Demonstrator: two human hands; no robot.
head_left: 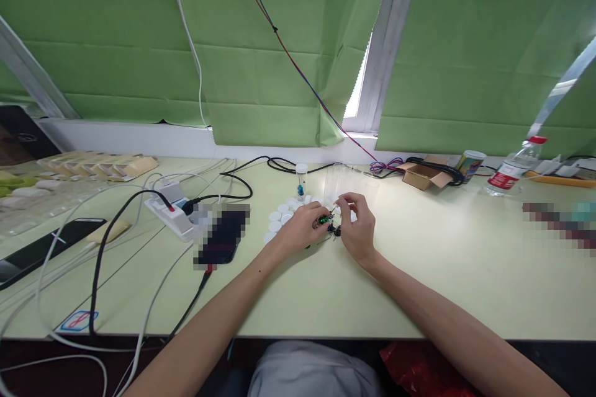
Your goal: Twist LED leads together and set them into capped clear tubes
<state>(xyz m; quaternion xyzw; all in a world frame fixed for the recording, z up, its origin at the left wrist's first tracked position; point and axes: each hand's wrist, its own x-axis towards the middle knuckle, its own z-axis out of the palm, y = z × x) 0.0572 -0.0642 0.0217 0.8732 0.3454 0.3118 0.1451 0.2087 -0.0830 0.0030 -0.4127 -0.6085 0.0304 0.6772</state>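
Your left hand (303,225) grips a green part (323,220), just left of your right hand (359,226), whose grasp I cannot tell.

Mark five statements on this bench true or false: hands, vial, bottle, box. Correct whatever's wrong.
1. The left hand has a small green part at its fingertips. True.
2. The clear vial lies on its side. False: the vial stands upright.
3. The plastic bottle has a red cap. True.
4. The right hand is flat on the table with fingers spread. False: the right hand has its fingers bent, thumb and index tips close together.
5. The cardboard box has its flaps open. True.
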